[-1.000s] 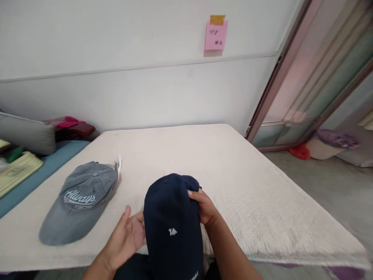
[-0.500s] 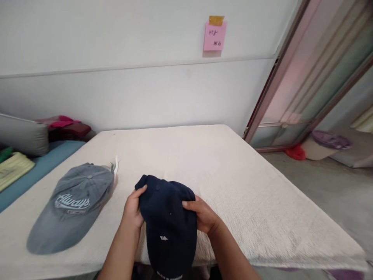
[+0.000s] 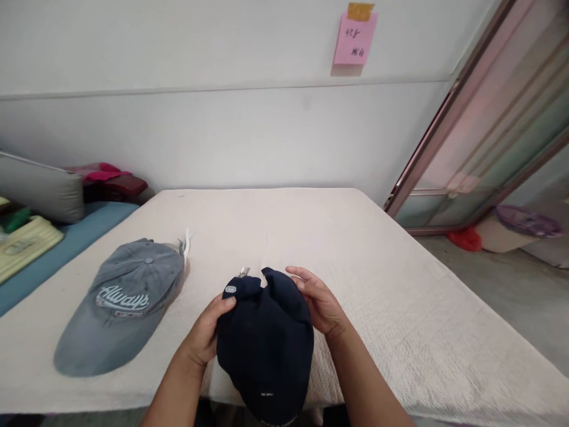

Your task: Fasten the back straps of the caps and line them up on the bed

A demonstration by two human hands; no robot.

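A navy baseball cap [image 3: 267, 338] hangs over the table's near edge, brim toward me, with a small white mark on its front. Its back edge faces away and shows a gap, a small pale label and a metal buckle [image 3: 243, 272] on the strap. My left hand [image 3: 208, 326] grips the cap's left side, thumb on top. At the right back edge, my right hand [image 3: 322, 302] pinches the fabric, one finger stretched out past it. To the left lies a grey cap [image 3: 124, 302] with "Always" lettering, its brim pointing to the near left.
A cream cloth covers the table [image 3: 400, 308]. A white wall with a pink note [image 3: 355, 38] stands behind it. On the left are a grey cushion [image 3: 40, 187] and a yellow item [image 3: 29, 246]. A bin [image 3: 511, 228] stands on the floor to the right.
The navy cap has tipped and turned so its back edge, label and buckle show. My right hand has moved up to the back edge. The view has shifted slightly.
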